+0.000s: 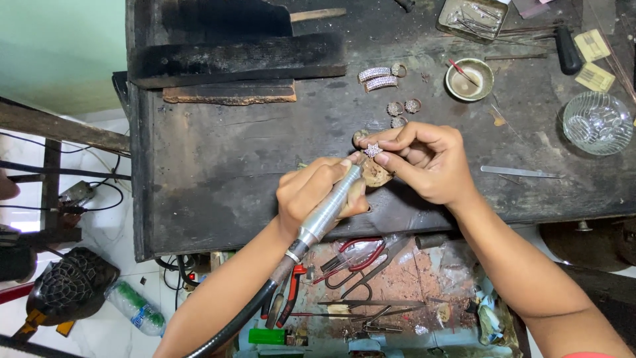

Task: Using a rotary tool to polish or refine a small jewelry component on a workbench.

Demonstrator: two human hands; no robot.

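Nearest to you, below the bench edge, an open drawer (424,278) holds red-handled pliers (358,255), tweezers and other small tools on a rusty floor. From there a black hose (238,318) runs up into the silver rotary handpiece (328,212) that your left hand (315,195) grips closed, pen-fashion, fingers wrapped round the barrel. Its long axis slants from lower left to upper right, and its tip ends right at the small star-shaped jewel (373,150).

Your right hand (424,162) pinches that star between thumb and forefinger, closed on it, just above a worn wooden peg (376,174) that juts from the front edge of the bench (218,166). So the star lies up and to the right of your left hand, and at the very fingertips of your right; the right hand is the one touching it, while the left reaches it only through the tool. The two hands sit close together, almost touching at the knuckles.

The star is small, pale and glittering, set with tiny stones, its face turned up towards you.

Farther back on the dark, scarred bench top lie more pieces of the same sparkling kind: round ones (403,108) just beyond your right hand, then two curved bands (377,78). Beyond those stand a small bowl (469,79) with a red stick in it, a cut-glass dish (597,122) to the right, flat tweezers (520,172), and a metal tin (472,18) at the far edge
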